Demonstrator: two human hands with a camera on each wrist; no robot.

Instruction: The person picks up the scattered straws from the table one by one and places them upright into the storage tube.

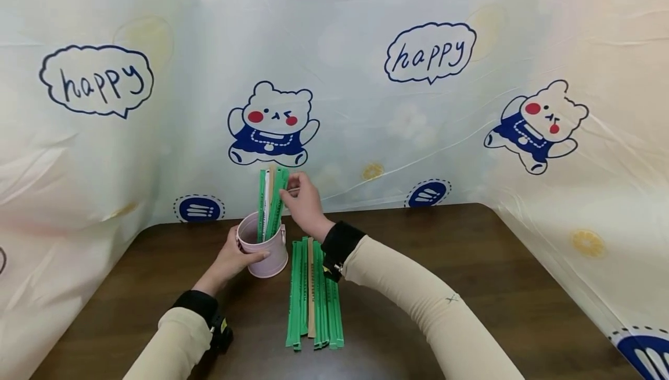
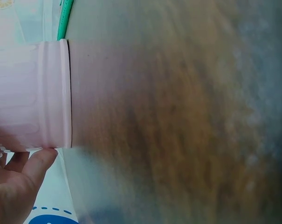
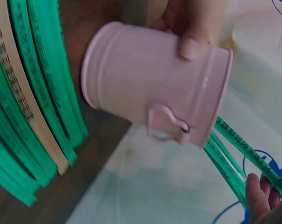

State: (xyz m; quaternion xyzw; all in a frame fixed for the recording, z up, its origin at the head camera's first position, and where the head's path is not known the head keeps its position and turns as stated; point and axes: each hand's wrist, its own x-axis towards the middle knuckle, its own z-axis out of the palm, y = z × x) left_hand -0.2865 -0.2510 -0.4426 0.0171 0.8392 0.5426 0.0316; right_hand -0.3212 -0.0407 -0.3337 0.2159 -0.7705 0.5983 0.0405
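A small pink metal bucket [image 1: 270, 259] stands on the table, tilted in neither direction that I can make out. My left hand [image 1: 230, 261] grips its left side, thumb across the front. Several slim paper-wrapped sticks, mostly green plus one white and one brown, rise out of the bucket. Above its rim, my right hand [image 1: 305, 203] pinches a green paper-wrapped stick [image 3: 243, 144] with printed lettering; the right wrist view shows it at the bucket's mouth. The lower ends inside the bucket are hidden.
Several more green wrapped sticks [image 1: 326, 310] and a brown one [image 1: 311, 304] lie side by side on the dark wooden table [image 1: 428, 287], right of the bucket. A printed curtain [image 1: 355, 107] hangs behind the table and along its sides.
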